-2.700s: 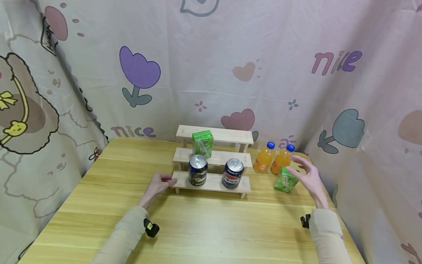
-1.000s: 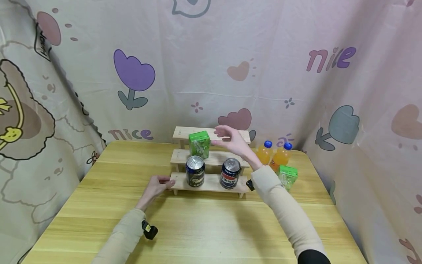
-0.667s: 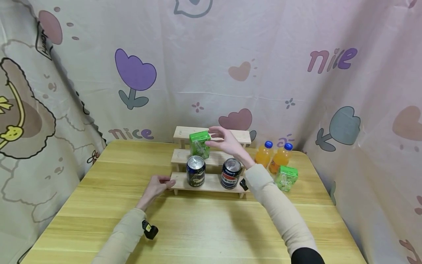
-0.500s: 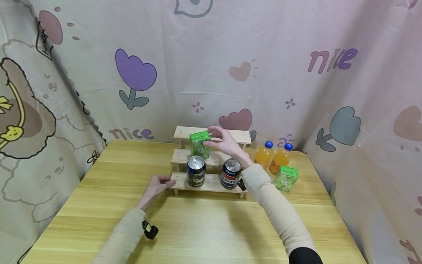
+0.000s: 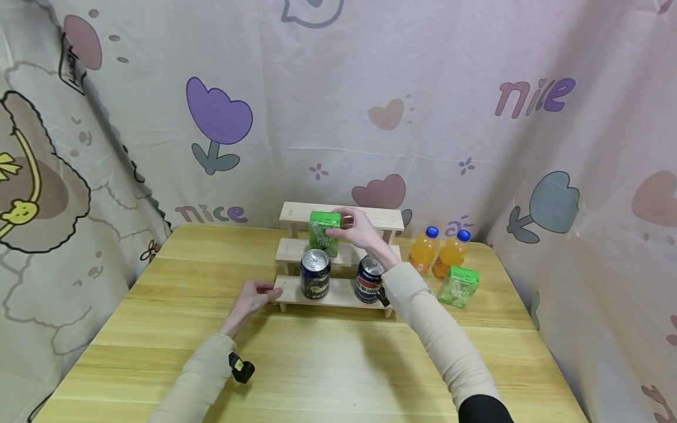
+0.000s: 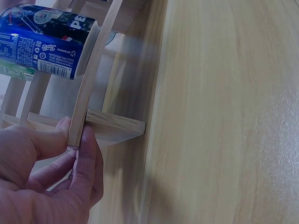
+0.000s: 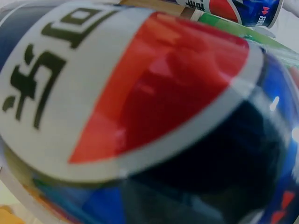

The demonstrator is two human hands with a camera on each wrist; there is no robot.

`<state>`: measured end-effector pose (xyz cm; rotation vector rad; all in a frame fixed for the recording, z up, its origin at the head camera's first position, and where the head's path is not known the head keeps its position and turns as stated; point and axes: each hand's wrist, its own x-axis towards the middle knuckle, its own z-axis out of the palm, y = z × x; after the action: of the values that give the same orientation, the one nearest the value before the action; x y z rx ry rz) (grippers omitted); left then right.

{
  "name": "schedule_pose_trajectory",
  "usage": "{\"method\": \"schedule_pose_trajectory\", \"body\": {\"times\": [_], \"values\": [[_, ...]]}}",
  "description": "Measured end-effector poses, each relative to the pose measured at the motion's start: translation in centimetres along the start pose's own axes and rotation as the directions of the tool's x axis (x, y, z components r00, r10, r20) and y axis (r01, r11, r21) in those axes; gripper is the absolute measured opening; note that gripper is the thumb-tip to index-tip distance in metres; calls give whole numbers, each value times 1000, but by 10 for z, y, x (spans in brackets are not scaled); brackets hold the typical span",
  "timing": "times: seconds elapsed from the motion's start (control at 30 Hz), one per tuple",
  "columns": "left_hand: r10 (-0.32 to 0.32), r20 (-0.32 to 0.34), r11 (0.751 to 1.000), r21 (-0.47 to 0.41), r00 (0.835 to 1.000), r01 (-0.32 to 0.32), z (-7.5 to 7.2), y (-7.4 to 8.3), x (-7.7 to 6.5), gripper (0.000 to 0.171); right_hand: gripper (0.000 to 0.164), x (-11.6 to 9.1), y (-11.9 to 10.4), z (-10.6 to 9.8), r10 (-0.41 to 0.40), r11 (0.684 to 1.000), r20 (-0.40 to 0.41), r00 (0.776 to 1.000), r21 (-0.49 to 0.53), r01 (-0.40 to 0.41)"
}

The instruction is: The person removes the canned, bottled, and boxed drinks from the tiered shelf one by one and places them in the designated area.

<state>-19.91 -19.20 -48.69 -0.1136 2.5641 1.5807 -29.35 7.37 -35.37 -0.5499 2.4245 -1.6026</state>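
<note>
A three-tier wooden display stand [image 5: 342, 292] stands on the table. My left hand [image 5: 251, 301] grips the left end of its lowest board, thumb above and fingers beneath, as the left wrist view shows. On the middle tier, my right hand [image 5: 361, 230] pinches a green drink carton [image 5: 320, 234] from its right side. Two dark blue soda cans stand on the lowest tier: a left can [image 5: 315, 279] in front of the carton, and a Pepsi can [image 5: 366, 286] under my right wrist. That Pepsi can [image 7: 163, 88] fills most of the right wrist view, where my fingers are hidden.
Right of the stand, two orange drink bottles [image 5: 423, 251] with blue caps stand side by side. A second green carton [image 5: 459, 286] sits in front of them. A patterned curtain [image 5: 296, 117] hangs behind the table [image 5: 317, 364] and along both sides.
My right hand has come left from beside the second carton to the carton on the stand and taken hold of it. That carton has turned and shifted slightly right. My left hand stays put.
</note>
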Motion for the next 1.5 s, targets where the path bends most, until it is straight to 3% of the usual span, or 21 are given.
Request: {"method": "schedule_pose_trajectory", "body": {"times": [0.5,0.83,1.23,1.5], "values": [[-11,2,1000,-11,1000,11,0,2,-1,40,46,-4,0,3,-8,998,-107,994,-61,2],[-18,10,1000,10,1000,18,0,1,0,42,48,-20,-4,-8,-41,999,-191,981,-25,37],[-16,-1,1000,-12,1000,16,1,2,1,38,45,-59,7,-47,-133,990,-327,936,6,143],[-31,-2,1000,-4,1000,31,1,1,1,39,46,-97,33,-82,-127,990,-441,889,-8,137]]}}
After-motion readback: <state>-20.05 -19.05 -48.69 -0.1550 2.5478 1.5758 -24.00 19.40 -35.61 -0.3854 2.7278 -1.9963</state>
